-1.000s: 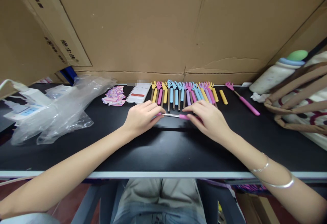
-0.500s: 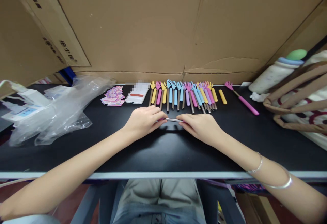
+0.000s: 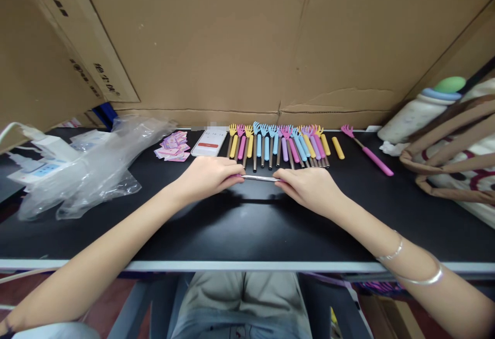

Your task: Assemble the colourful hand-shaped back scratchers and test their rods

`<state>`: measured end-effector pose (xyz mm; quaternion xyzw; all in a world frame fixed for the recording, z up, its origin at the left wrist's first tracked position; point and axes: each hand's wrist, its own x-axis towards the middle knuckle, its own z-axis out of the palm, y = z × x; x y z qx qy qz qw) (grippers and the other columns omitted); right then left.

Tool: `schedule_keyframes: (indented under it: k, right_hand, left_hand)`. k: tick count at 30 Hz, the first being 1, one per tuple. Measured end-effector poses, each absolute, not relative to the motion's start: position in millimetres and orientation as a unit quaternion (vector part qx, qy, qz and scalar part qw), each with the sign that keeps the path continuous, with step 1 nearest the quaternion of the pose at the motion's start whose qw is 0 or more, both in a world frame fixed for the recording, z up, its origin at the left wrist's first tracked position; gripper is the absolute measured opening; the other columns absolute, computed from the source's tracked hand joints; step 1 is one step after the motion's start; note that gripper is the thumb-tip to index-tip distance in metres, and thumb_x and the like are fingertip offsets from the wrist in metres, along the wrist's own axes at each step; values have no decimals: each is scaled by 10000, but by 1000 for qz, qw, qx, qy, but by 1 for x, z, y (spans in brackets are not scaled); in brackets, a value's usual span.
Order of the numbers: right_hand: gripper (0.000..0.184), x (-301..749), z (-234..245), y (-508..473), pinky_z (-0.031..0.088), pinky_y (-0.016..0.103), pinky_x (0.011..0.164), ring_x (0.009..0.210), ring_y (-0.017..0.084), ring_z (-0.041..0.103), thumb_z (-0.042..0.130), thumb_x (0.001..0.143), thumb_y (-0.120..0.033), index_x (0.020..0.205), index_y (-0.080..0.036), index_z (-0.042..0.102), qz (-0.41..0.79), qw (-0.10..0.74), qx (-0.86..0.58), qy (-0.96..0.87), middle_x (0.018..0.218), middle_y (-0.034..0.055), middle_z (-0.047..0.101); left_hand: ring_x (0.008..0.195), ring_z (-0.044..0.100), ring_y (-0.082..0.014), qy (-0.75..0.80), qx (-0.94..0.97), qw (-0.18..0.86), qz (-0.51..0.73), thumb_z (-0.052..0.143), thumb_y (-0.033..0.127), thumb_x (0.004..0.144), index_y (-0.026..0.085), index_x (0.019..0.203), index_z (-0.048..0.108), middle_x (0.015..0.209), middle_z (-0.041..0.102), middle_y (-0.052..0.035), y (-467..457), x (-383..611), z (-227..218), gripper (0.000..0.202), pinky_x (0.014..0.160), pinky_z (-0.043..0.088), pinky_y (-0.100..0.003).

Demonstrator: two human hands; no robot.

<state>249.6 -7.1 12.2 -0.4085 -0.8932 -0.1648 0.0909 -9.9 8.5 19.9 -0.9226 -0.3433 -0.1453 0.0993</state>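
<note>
Between my two hands a thin silver rod [image 3: 260, 178] is held level above the black table, its ends hidden in my fingers; it looks like the telescopic shaft of a back scratcher. My left hand [image 3: 207, 176] pinches one end, where a bit of pink or purple shows at the fingertips. The other end sits in the closed fingers of my right hand [image 3: 307, 187]. Just beyond my hands lies a row of back scratcher heads on metal rods [image 3: 255, 145], in yellow, pink, blue and purple, with loose coloured handle sleeves [image 3: 275, 145] among them.
A pink back scratcher [image 3: 371, 156] and a yellow sleeve [image 3: 337, 148] lie right of the row. Cards [image 3: 172, 147] and a phone [image 3: 209, 143] are at the back left, near plastic bags [image 3: 93, 168] and a power strip [image 3: 42, 168]. A bottle [image 3: 415, 114] and bag [image 3: 456, 153] stand right.
My hands have moved apart, the left one further left and the right slightly right. A longer stretch of the silver rod shows between them.
</note>
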Motion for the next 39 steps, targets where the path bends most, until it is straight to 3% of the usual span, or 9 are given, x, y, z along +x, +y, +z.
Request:
schedule_keyframes:
  k: [10, 21, 29, 39]
  right_hand:
    - [344, 268, 18, 6, 227, 243, 496, 592, 120, 593, 303, 960, -398, 853, -215, 573, -212, 107, -404, -884, 693, -4, 669]
    - [321, 314, 26, 24, 300, 238, 535, 710, 140, 599, 318, 955, -394, 898, -223, 583, -243, 100, -428, -864, 796, 7, 665]
    - [416, 385, 33, 30, 384, 291, 642, 775, 195, 568, 272, 946, -452, 1011, -203, 599, -189, 77, -499, -842, 887, 81, 615]
    - [460, 427, 35, 28, 413, 357, 703, 782, 237, 552, 320, 886, -536, 968, -200, 624, -98, 121, -533, -832, 828, 99, 626]
  left_hand:
    - [717, 583, -128, -400, -913, -5, -81, 371, 425, 933, 224, 864, 608, 821, 667, 19, 17, -30, 37, 319, 598, 321, -208]
    - [715, 544, -112, -408, -880, -242, -22, 363, 381, 901, 179, 821, 581, 752, 599, 15, 37, -76, 56, 307, 676, 390, -178]
    - [833, 556, -146, -458, -851, -258, 2, 365, 446, 894, 194, 878, 612, 816, 625, -4, 35, -110, 70, 353, 754, 412, -204]
    - [892, 577, -183, -490, -831, -264, -5, 416, 535, 860, 219, 945, 655, 863, 655, -20, 40, -128, 67, 405, 797, 436, -238]
